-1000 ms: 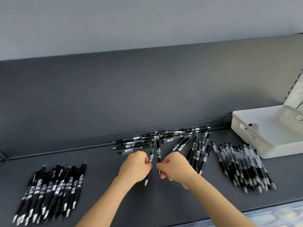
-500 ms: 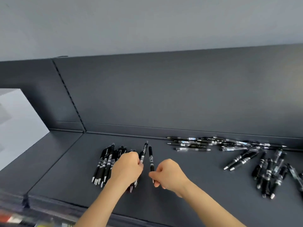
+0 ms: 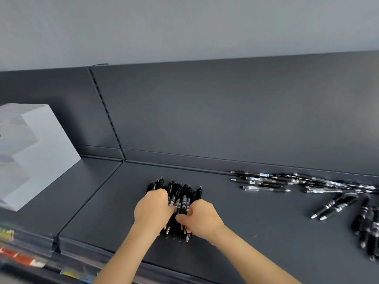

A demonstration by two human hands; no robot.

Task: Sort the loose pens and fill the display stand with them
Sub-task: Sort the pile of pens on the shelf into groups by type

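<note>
Nearest, at the lower left, a blurred strip of coloured labels [image 3: 30,261] is seen along the front edge of the dark grey shelf [image 3: 246,232]. Two bare forearms are stretched up from the bottom of the view onto the shelf.

The left hand [image 3: 152,210] is laid over the left side of a pile of black pens [image 3: 180,193], its fingers [image 3: 162,196] curled down among the barrels and closed on them. The right hand [image 3: 202,219] is set against the right side of the same pile, its fingers [image 3: 182,219] curled narrow and pinched on pens near their silver tips. The pile is gathered between the two hands, the pens lying side by side with tips toward the front edge and clicker ends toward the back.

Well apart to the right, a loose cluster of black pens [image 3: 367,228] is partly cut off by the frame, and two more pens [image 3: 336,206] are laid aslant just beside it. Farther back, clear-barrelled pens [image 3: 266,182] are scattered crosswise along the foot of the back panel [image 3: 225,119].

At the far left, a white stepped box [image 3: 41,152] is stood on the neighbouring shelf section, beyond a slotted upright [image 3: 106,111]. A pale grey wall [image 3: 184,27] is seen above.
</note>
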